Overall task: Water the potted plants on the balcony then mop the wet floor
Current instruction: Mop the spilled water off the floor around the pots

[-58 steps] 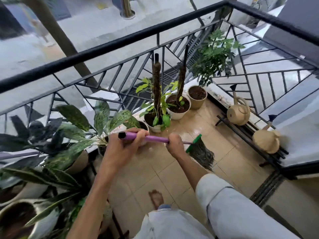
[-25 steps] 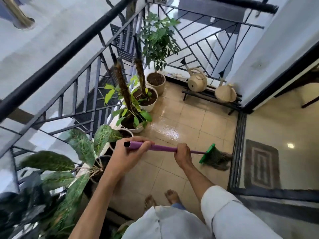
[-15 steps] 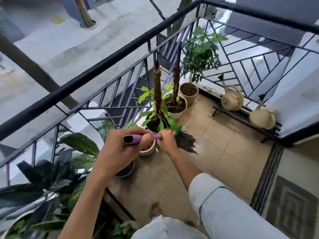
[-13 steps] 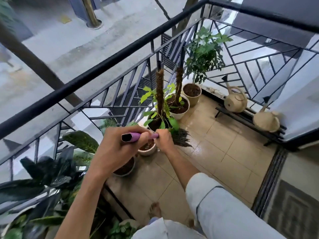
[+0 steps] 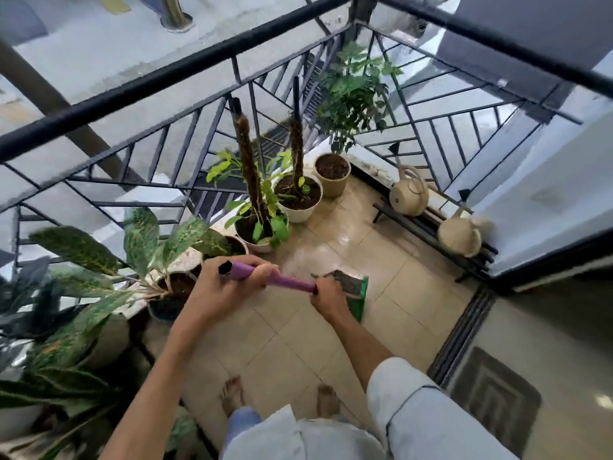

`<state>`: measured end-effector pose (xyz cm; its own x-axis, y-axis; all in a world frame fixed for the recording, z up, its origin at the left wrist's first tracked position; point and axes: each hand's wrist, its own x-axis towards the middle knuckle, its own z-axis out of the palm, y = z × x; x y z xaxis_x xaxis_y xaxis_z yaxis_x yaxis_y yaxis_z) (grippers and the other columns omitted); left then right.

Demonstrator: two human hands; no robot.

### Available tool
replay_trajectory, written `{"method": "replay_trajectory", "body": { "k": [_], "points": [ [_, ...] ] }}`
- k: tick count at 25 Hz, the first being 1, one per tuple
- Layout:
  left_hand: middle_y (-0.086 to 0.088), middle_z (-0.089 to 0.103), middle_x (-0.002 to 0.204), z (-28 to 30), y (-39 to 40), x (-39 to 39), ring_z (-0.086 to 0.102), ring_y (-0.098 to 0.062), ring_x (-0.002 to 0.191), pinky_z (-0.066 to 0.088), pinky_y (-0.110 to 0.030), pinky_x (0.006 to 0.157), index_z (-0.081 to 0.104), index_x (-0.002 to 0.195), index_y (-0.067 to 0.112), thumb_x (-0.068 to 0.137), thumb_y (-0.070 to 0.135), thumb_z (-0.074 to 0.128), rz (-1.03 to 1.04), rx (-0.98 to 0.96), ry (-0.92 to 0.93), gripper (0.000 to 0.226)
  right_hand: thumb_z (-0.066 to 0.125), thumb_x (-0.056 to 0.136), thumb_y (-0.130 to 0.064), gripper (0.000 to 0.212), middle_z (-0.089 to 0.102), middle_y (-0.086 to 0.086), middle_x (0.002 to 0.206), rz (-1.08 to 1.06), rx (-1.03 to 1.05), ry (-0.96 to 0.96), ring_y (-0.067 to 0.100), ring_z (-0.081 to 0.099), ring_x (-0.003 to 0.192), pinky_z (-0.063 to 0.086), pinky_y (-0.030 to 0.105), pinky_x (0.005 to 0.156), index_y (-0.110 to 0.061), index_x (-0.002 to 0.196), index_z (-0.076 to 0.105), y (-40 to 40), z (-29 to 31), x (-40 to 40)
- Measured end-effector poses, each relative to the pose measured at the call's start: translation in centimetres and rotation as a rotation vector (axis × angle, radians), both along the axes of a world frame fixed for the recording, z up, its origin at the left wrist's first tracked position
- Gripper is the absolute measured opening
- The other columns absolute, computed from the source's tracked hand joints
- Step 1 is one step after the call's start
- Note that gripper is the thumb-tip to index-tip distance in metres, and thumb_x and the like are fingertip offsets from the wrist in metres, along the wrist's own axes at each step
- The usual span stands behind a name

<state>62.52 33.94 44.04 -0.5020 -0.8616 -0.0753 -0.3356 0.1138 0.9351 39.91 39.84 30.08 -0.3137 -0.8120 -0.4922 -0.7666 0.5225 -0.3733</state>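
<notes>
I hold a mop with a purple handle in both hands. My left hand grips the handle's top end. My right hand grips it lower down, just above the green mop head with its grey strands, which sits on the wet beige floor tiles. Potted plants line the railing: two with moss poles in white pots, a leafy one in a beige pot, and broad-leaved plants at the left.
A black metal railing encloses the balcony. Two beige watering cans stand on a low black rack at the right. A sliding door track and a patterned mat lie to the right. My bare feet stand on the tiles.
The mop head has come back from beside the moss-pole pots toward me and to the right, now just past my right hand. Both hands keep their grip.
</notes>
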Motion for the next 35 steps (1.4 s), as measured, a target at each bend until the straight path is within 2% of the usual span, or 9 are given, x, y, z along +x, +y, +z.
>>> {"method": "replay_trajectory", "body": {
  "k": [4, 9, 11, 14, 19, 22, 25, 31, 35],
  "points": [
    [-0.004, 0.084, 0.094, -2.0, 4.1, -8.5, 0.08, -0.015, 0.086, 0.069, -0.039, 0.076, 0.086, 0.092, 0.029, 0.09, 0.053, 0.071, -0.035, 0.175, 0.08, 0.029, 0.054, 0.106, -0.008, 0.027, 0.072, 0.018, 0.119, -0.097, 0.077, 0.04, 0.033, 0.07, 0.114, 0.058, 0.046, 0.099, -0.005, 0.122, 0.075, 8.2, -2.1, -9.0],
    [-0.006, 0.085, 0.101, -4.4, 5.6, -14.1, 0.079, -0.034, 0.105, 0.06, -0.061, 0.101, 0.086, 0.083, 0.021, 0.084, 0.048, 0.072, 0.074, 0.315, 0.161, 0.031, 0.053, 0.106, -0.009, 0.025, 0.065, 0.012, 0.129, -0.12, 0.143, 0.104, 0.029, 0.067, 0.121, 0.055, 0.041, 0.103, -0.007, 0.123, 0.071, 10.1, -3.2, -14.6],
    [-0.003, 0.085, 0.102, -4.8, 4.2, -15.1, 0.078, -0.038, 0.104, 0.057, -0.064, 0.102, 0.084, 0.081, 0.021, 0.086, 0.044, 0.07, 0.124, 0.259, 0.154, 0.027, 0.052, 0.106, -0.007, 0.024, 0.063, 0.012, 0.131, -0.104, 0.113, 0.107, 0.029, 0.065, 0.123, 0.053, 0.04, 0.102, -0.006, 0.124, 0.068, 7.4, -3.0, -15.5],
    [-0.004, 0.079, 0.087, -4.2, 0.7, -16.6, 0.078, -0.028, 0.104, 0.06, -0.045, 0.103, 0.072, 0.069, 0.017, 0.083, 0.024, 0.067, 0.23, 0.266, 0.376, 0.017, 0.05, 0.104, -0.004, 0.025, 0.064, 0.016, 0.131, -0.043, 0.071, 0.103, 0.033, 0.063, 0.123, 0.049, 0.041, 0.099, -0.002, 0.121, 0.067, 1.2, -2.9, -15.9],
    [-0.008, 0.037, 0.069, -2.3, -8.5, -19.2, 0.042, -0.025, 0.07, 0.048, -0.041, 0.093, 0.048, 0.057, 0.019, 0.08, 0.019, 0.063, 0.386, 0.294, 0.752, 0.028, 0.049, 0.102, -0.003, 0.027, 0.066, 0.017, 0.126, 0.067, 0.007, 0.043, 0.034, 0.065, 0.119, 0.05, 0.041, 0.095, -0.001, 0.121, 0.068, -12.7, -1.8, -15.4],
    [-0.008, 0.03, 0.064, -1.8, -13.7, -20.5, 0.028, -0.03, 0.067, 0.038, -0.038, 0.077, 0.046, 0.057, 0.024, 0.089, 0.021, 0.06, 0.37, 0.229, 0.782, 0.035, 0.047, 0.103, -0.004, 0.026, 0.066, 0.02, 0.125, 0.149, -0.048, 0.045, 0.033, 0.063, 0.118, 0.045, 0.042, 0.095, 0.001, 0.119, 0.067, -19.8, -0.4, -16.7],
    [0.009, 0.04, 0.062, -0.8, -18.6, -22.0, 0.029, -0.024, 0.063, 0.028, -0.038, 0.065, 0.053, 0.059, 0.034, 0.094, 0.025, 0.062, 0.313, 0.127, 0.759, 0.037, 0.05, 0.106, -0.013, 0.026, 0.064, 0.02, 0.123, 0.238, -0.126, 0.044, 0.032, 0.063, 0.117, 0.041, 0.044, 0.093, 0.003, 0.119, 0.066, -26.9, 1.8, -18.6],
    [-0.003, 0.042, 0.066, -0.7, -25.3, -25.9, 0.033, -0.028, 0.065, 0.028, -0.048, 0.069, 0.055, 0.064, 0.026, 0.088, 0.014, 0.055, 0.295, -0.003, 0.771, 0.027, 0.053, 0.108, -0.019, 0.027, 0.069, 0.019, 0.122, 0.345, -0.164, 0.112, 0.034, 0.066, 0.115, 0.046, 0.045, 0.095, 0.001, 0.117, 0.069, -36.1, 3.8, -23.1],
    [-0.004, 0.04, 0.06, -1.9, -25.8, -30.6, 0.042, -0.024, 0.065, 0.044, -0.035, 0.078, 0.055, 0.058, 0.026, 0.08, 0.005, 0.052, 0.413, 0.048, 0.803, 0.03, 0.047, 0.109, -0.016, 0.03, 0.066, 0.017, 0.129, 0.464, -0.083, 0.173, 0.033, 0.063, 0.122, 0.045, 0.043, 0.099, -0.002, 0.124, 0.068, -37.0, 1.6, -28.0]
  ]
}}
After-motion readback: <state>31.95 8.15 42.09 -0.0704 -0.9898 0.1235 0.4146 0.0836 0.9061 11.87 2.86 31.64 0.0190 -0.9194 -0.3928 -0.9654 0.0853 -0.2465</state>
